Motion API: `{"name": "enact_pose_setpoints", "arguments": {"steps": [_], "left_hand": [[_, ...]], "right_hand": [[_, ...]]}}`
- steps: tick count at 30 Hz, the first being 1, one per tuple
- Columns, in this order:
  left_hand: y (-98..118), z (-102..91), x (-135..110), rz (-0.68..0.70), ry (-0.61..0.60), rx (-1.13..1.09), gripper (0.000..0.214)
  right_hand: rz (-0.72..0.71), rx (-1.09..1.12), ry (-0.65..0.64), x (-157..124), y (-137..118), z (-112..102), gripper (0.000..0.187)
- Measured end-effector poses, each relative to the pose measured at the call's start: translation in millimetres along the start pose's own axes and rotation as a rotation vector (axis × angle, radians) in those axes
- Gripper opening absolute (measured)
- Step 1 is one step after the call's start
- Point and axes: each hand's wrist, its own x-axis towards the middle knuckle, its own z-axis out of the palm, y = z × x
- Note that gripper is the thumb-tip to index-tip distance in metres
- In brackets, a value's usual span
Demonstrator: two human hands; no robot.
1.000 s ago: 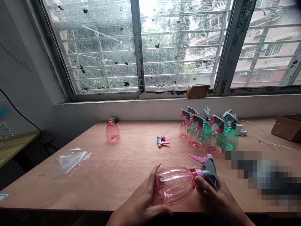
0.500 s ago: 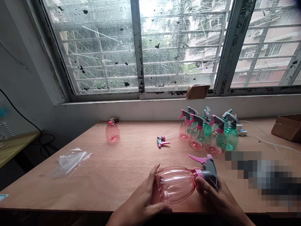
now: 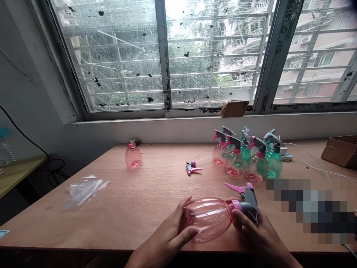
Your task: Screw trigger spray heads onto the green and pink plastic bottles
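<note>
A clear pink spray bottle (image 3: 210, 219) lies on its side between my hands, above the table's front edge. My left hand (image 3: 170, 230) is wrapped round its base, thumb on the near side. With my right hand (image 3: 251, 227) I grip the neck, where the pink collar of the grey-and-pink trigger head (image 3: 248, 201) meets the bottle. The trigger points away from me, and a thin tube shows inside the bottle. Beyond, a loose trigger head (image 3: 192, 168) with its tube lies on the table. An open-necked pink bottle (image 3: 133, 156) stands at the back left.
Several pink spray bottles (image 3: 233, 163) and green spray bottles (image 3: 275, 163) stand grouped at the back right. A crumpled plastic bag (image 3: 86, 190) lies on the left. At the far right are a brown box (image 3: 341, 152) and a white cable (image 3: 309, 160). A pixelated patch covers the right front.
My left thumb has shifted up onto the bottle's near side. The bottle has turned slightly in my hands, and its inner tube shows more clearly.
</note>
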Motion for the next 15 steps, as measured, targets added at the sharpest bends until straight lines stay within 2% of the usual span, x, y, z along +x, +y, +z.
{"name": "enact_pose_setpoints", "arguments": {"steps": [6,15], "left_hand": [[2.5,1.5,1.2,-0.032,0.014,0.008,0.098],[1.2,3.4,2.2,-0.017,0.018,0.04,0.109]], "right_hand": [[0.036,0.035,0.018,-0.5,0.6,-0.2,0.047],[0.018,0.007,-0.038,0.8,7.1,-3.9,0.052]]}}
